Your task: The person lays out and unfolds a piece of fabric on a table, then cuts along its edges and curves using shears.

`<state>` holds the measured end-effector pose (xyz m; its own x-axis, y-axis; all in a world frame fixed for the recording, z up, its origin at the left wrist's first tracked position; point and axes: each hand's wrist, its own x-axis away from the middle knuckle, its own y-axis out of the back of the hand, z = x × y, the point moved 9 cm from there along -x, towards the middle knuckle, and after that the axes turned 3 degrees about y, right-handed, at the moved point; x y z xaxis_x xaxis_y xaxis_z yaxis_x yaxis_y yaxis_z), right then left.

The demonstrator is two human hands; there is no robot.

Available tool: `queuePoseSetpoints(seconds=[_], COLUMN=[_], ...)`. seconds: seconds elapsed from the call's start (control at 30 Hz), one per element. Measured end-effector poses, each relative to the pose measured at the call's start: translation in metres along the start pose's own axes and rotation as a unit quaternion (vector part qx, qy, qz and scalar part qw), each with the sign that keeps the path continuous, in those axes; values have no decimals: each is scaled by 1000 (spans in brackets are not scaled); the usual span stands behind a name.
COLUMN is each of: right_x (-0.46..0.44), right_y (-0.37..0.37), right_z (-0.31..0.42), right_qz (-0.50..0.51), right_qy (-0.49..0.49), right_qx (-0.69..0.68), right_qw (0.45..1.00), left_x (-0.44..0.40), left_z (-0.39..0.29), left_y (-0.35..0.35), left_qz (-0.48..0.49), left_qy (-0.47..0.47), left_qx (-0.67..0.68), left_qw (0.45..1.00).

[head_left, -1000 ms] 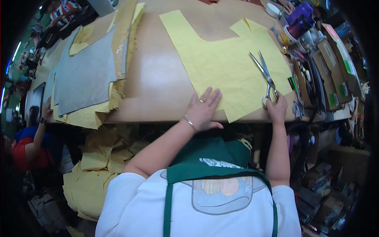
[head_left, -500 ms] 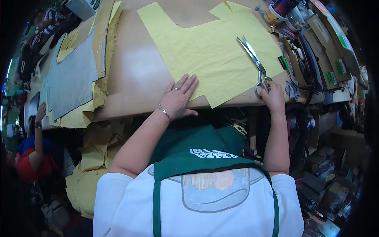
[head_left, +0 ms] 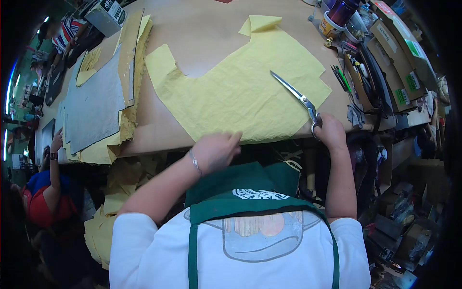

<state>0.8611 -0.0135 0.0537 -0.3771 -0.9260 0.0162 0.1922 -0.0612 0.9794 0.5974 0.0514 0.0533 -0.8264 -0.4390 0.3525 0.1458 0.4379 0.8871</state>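
Observation:
A cut sheet of yellow fabric (head_left: 231, 96) lies wrinkled over the table, its near edge at the table's front and a flap folded over at the far end. My left hand (head_left: 216, 150), slightly blurred, is closed at that near edge, with the fabric's border apparently pinched under its fingers. In my right hand (head_left: 330, 132) are the handles of large metal scissors (head_left: 293, 90). Their blades are together, resting over the right part of the fabric and pointing away to the left.
Grey and yellow sheets (head_left: 96, 96) are stacked at the left of the table (head_left: 161, 127). On the right stand a tub (head_left: 332, 24), pens (head_left: 342, 77) and cardboard boxes (head_left: 390, 58). Another person's arm (head_left: 54, 168) reaches in at far left.
The yellow fabric has shifted and turned toward me, along with my left hand, which went from lying flat to closed. The scissors' blades came together and tilted further left.

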Motion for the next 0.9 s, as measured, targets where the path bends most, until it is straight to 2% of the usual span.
queuePoseSetpoints(seconds=[0.03, 0.1, 0.17, 0.23, 0.27, 0.3, 0.37, 0.43, 0.5, 0.53, 0.63, 0.73, 0.83, 0.9], right_x=[3, 17, 40, 74, 97, 121, 152, 175, 169, 165, 143, 129, 126, 125], right_y=[1, -2, -7, -31, -55, -75, -78, -91, -85, -86, -87, -87, -93, -95], right_z=[-1, -8, -28, -55, -70, -78, -53, -41, -22, -17, -7, -1, 3, 10], right_qz=[25, 45, 32, 52, 59, 67, 63, 38, 39, 33, 29, 70, 141, 179], right_qy=[-16, -44, -64, -121, -148, -170, -188, -255, -237, -195, -165, -137, -150, -156], right_qx=[-8, -39, -79, -226, -328, -426, -572, -617, -605, -603, -652, -687, -672, -673], right_qw=[1000, 997, 994, 965, 931, 886, 796, 744, 759, 773, 740, 711, 711, 701], left_x=[-20, -73, -115, -147, -162, -167, -165, -172, -186, -186, -184, -180, -166, -146], left_z=[6, 22, 25, 16, 13, 9, 10, 37, 77, 97, 147, 170, 118, 69], left_y=[10, 37, 52, 43, 38, 37, 37, 45, 56, 65, 81, 90, 99, 72], left_qz=[-24, -140, -160, -112, -87, -102, -132, -161, -193, -192, -205, -241, -268, -226], left_qy=[-24, -95, -75, -68, -61, -57, -34, 55, 152, 217, 353, 418, 264, 152], left_qx=[21, -27, -114, -136, -147, -115, -55, -43, -27, -13, 45, 40, 12, -21], left_qw=[999, 985, 978, 982, 983, 986, 989, 984, 969, 957, 912, 875, 926, 962])
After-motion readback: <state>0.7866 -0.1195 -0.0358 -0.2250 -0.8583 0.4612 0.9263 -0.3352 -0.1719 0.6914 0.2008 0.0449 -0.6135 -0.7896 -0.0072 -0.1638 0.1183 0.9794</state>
